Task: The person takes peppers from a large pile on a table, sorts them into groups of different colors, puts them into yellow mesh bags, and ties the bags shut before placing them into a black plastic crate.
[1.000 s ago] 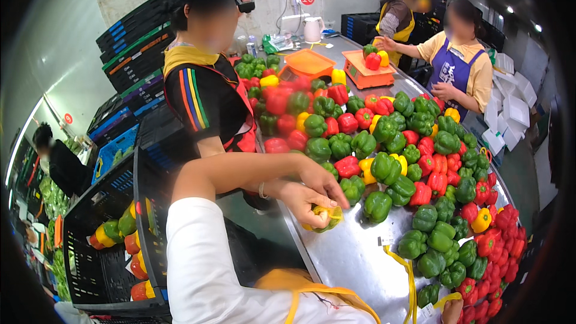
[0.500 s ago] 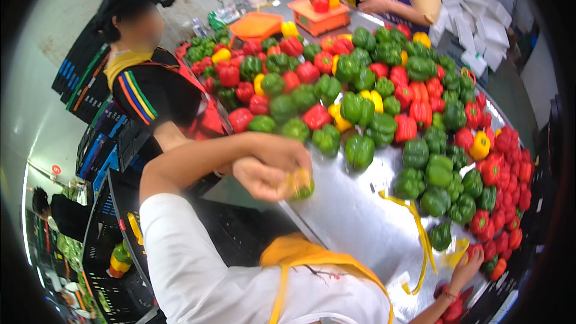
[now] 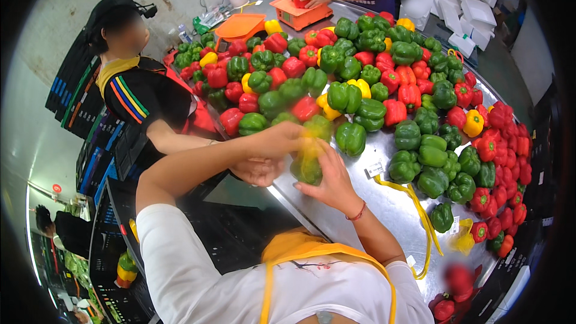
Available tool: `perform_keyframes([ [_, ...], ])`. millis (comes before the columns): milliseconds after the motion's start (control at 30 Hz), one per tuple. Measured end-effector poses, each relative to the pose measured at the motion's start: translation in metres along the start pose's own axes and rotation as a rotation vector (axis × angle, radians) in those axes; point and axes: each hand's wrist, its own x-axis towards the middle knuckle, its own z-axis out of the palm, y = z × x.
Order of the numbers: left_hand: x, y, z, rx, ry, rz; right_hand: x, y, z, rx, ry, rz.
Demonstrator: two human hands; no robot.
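Note:
My left hand (image 3: 277,142) pinches the top of a yellow mesh bag (image 3: 311,147), blurred by motion. In the lower part of the mesh is a green bell pepper (image 3: 305,171). My right hand (image 3: 331,179) curves round the pepper's right side, thumb below and fingers higher up by the mesh. Just under my left wrist, a co-worker's hand (image 3: 258,171) reaches in from the left, its fingers curled; what it holds, if anything, is hidden.
Heaped green, red and yellow peppers (image 3: 348,96) cover much of the metal table (image 3: 360,195). Yellow mesh strips (image 3: 414,204) with tags lie at right. An orange scale (image 3: 300,13) stands at the back before another person. Black crates (image 3: 204,228) stand by the table's near-left edge.
My right hand has left the red peppers at the far right and come to the bagged pepper. A blurred red pepper now shows at lower right. The back worker's hands have moved onto the scale's peppers.

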Motion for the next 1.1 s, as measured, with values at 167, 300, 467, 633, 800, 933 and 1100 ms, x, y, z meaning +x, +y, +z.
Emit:
perform_keyframes([
  [167,0.014,0.003,0.019,0.282,0.169,0.335,0.007,0.004,-0.003,-0.122,0.041,0.0],
  [300,0.027,0.01,0.038,0.527,0.243,0.509,0.011,0.02,-0.008,0.056,0.088,-0.023],
  [467,0.04,0.013,0.047,0.618,0.425,0.803,0.01,0.041,-0.005,0.237,0.093,-0.064],
  [633,0.047,-0.003,0.035,0.169,0.165,0.574,0.019,0.042,-0.011,0.542,-0.007,0.03],
  [800,0.049,-0.08,0.01,-0.397,-0.067,0.385,0.033,0.054,-0.021,0.802,-0.135,0.018],
  [933,0.056,-0.105,0.047,-0.543,-0.161,0.259,0.043,0.053,-0.039,0.929,-0.129,0.106],
  [1100,0.083,-0.113,0.052,-0.402,-0.105,0.35,0.049,0.056,-0.057,0.967,-0.207,0.21],
])
